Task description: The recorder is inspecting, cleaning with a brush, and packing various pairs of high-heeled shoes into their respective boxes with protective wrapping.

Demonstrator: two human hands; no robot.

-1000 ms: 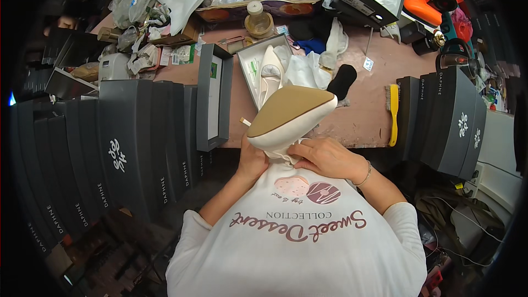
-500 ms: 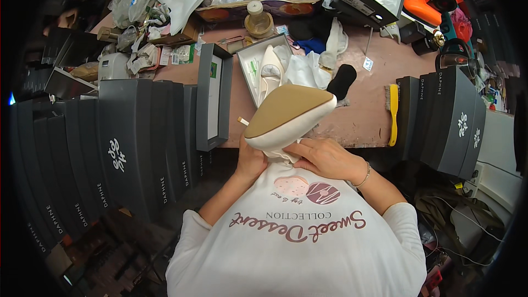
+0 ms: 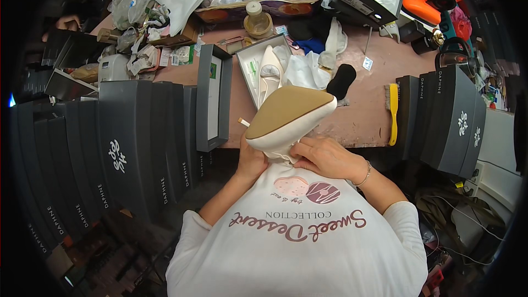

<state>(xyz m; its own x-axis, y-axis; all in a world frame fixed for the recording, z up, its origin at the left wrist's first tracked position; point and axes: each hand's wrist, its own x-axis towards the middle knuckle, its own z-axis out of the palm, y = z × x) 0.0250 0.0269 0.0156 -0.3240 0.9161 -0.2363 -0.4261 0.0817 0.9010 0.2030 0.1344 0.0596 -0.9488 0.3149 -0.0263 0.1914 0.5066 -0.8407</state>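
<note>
A white high-heeled shoe [image 3: 294, 124] is held sole up in front of my chest, its tan sole facing me and its slim heel sticking out to the left. Closed around its rear part is my left hand [image 3: 253, 159], with some fingers hidden under the shoe. My right hand [image 3: 319, 157] is bent inward beneath the shoe's right side. Its fingers pinch at white crumpled material, and I cannot tell whether that is shirt cloth or a lining. Just beyond, a matching pale shoe [image 3: 270, 71] lies in an open shoebox [image 3: 248, 77] with white tissue [image 3: 308, 70].
Dark grey shoeboxes stand in rows at left [image 3: 126, 148] and right [image 3: 448, 121]. A box lid [image 3: 213, 96] stands on edge beside the open box. A yellow brush [image 3: 394, 115], a black sock-like item [image 3: 341, 81] and a glue jar [image 3: 257, 22] are on the pinkish table [image 3: 368, 99].
My right hand's fingers have shifted slightly and curled in more under the shoe. The shoe and my left hand have barely moved.
</note>
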